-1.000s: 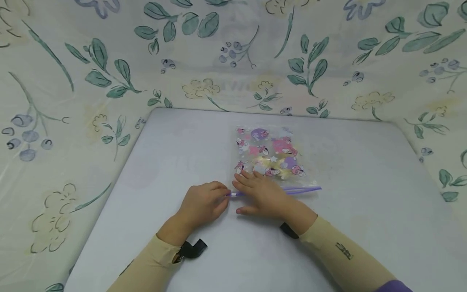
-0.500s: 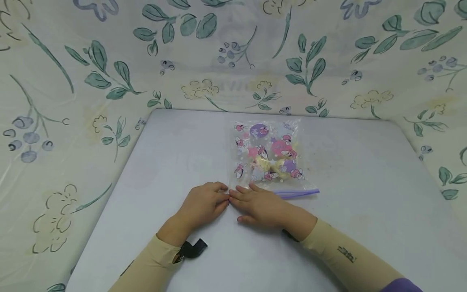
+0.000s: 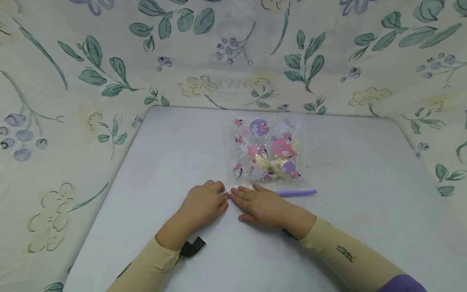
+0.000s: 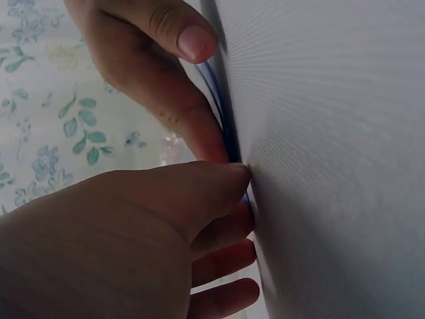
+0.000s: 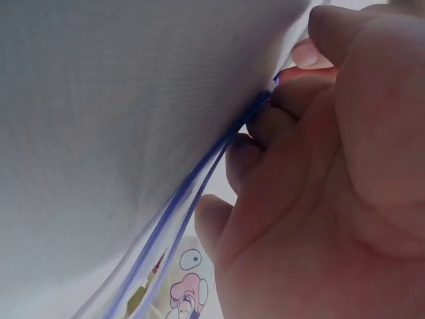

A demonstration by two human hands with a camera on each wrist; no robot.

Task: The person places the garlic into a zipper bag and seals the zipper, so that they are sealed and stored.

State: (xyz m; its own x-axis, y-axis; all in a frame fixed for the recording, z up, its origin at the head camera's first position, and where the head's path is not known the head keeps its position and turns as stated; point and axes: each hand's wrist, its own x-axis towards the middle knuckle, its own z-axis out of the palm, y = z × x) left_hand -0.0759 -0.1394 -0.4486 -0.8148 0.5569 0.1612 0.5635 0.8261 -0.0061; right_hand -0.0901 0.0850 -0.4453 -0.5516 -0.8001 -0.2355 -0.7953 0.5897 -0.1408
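A clear zip bag printed with pink cartoon figures and purple and pink spots lies flat on the white table. Yellowish items show through its lower part, their kind unclear. Along its near edge runs a purple zip strip; in the right wrist view its two purple lines stand apart toward the bag's right end. My left hand pinches the strip's left end between thumb and index finger. My right hand, fingers straight, presses down on the strip just beside it, hiding that stretch of the zip.
The white table reaches well beyond the bag on both sides. Behind and around it hangs a floral-patterned cloth. A black strap end sticks out at my left wrist.
My right hand has slid down from the bag's lower part onto the zip strip and now lies close to my left fingertips. The bag lies flatter; my left hand keeps its pinch.
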